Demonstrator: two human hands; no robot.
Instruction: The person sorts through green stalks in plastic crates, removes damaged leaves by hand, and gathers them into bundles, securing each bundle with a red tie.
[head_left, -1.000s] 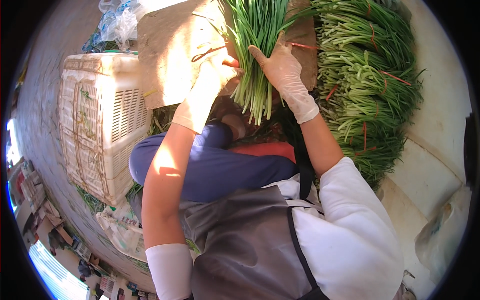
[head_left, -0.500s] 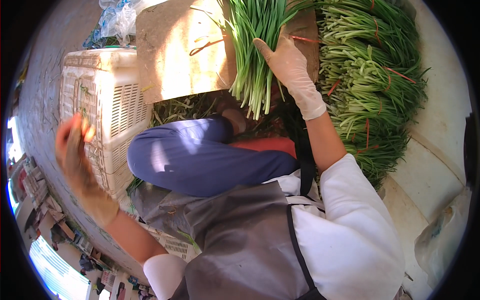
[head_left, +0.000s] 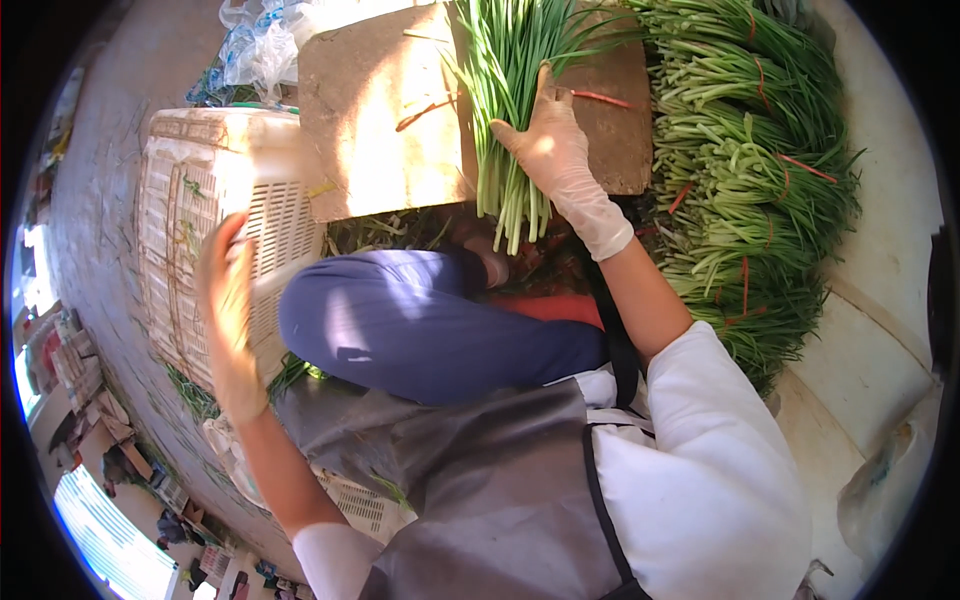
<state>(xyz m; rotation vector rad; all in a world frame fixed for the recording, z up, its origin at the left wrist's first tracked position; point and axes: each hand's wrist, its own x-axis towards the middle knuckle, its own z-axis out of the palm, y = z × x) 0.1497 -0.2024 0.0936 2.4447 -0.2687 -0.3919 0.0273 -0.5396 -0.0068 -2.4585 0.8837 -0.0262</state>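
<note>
Bags toward the floor's far end, clutter along its left edge; plastic at the pale surface's right edge.

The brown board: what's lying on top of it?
A bunch of green stalks, with the right hand on it, a red tie at right and a darker tie at left. Whatever the bunch covers cannot be seen.

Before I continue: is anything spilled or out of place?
Leaf scraps cling to the white crate, and loose greens lie strewn by the board's near edge, apart from the held bunch, so both look stray.
</note>
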